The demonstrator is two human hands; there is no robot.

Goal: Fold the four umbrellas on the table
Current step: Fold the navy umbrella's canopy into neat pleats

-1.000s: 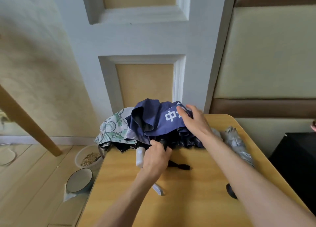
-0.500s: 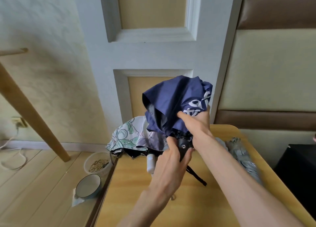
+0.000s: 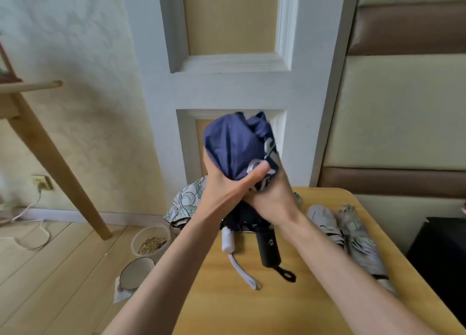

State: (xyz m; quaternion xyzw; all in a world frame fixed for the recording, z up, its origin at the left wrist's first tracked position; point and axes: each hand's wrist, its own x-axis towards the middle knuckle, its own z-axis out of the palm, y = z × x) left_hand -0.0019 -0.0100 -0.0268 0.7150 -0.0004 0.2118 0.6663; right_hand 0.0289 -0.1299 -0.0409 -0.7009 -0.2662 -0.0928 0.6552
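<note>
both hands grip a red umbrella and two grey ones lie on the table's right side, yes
Not red: the head view shows the umbrella is navy blue. The left hand and right hand do grip it, and two grey umbrellas lie on the right of the table.

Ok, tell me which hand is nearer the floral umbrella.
Left. The left hand grips the navy umbrella just above the floral umbrella; the right hand grips it too, farther right.

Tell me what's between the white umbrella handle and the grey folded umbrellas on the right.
The black handle and wrist strap of the held navy umbrella, in the head view.
</note>
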